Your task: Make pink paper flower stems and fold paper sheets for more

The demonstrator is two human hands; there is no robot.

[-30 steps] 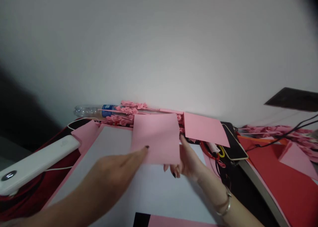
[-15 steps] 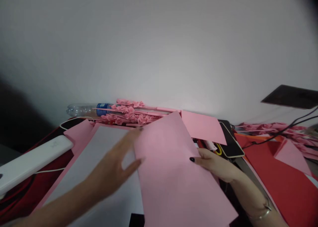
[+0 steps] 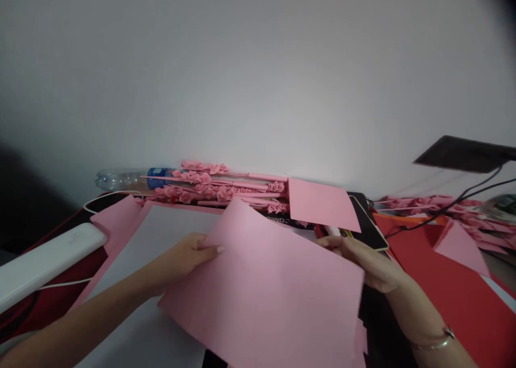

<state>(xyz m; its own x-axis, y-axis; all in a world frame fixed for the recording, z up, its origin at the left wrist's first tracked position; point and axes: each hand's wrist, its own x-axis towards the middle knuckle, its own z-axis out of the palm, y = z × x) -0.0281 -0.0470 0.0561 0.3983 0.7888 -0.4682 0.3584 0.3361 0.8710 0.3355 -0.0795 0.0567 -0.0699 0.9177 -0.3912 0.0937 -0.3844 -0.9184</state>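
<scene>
A sheet of pink paper [image 3: 274, 282] is raised in front of me, bent, with one corner pointing up. My left hand [image 3: 189, 258] pinches its left edge, the thumb lying on the near face and the fingers behind. At the upper right edge is my right hand [image 3: 368, 263], its fingers curled at the paper and partly hidden behind it. A silver bangle circles the right wrist. Beneath my left arm lies a large white sheet [image 3: 149, 244] with pink paper under its edge.
Several pink paper flowers [image 3: 209, 188] lie along the wall beside a plastic bottle [image 3: 124, 179]. A small pink sheet [image 3: 322, 204] partly covers a dark tablet-like object [image 3: 368, 223]. Red paper [image 3: 439, 266] lies right, below black cables [image 3: 455, 212]. A white bar-shaped device [image 3: 52, 260] sits left.
The pink sheet has turned, its top corner swinging left and its right corner rising. My left hand has closed on its left edge. My right thumb has left the sheet's face.
</scene>
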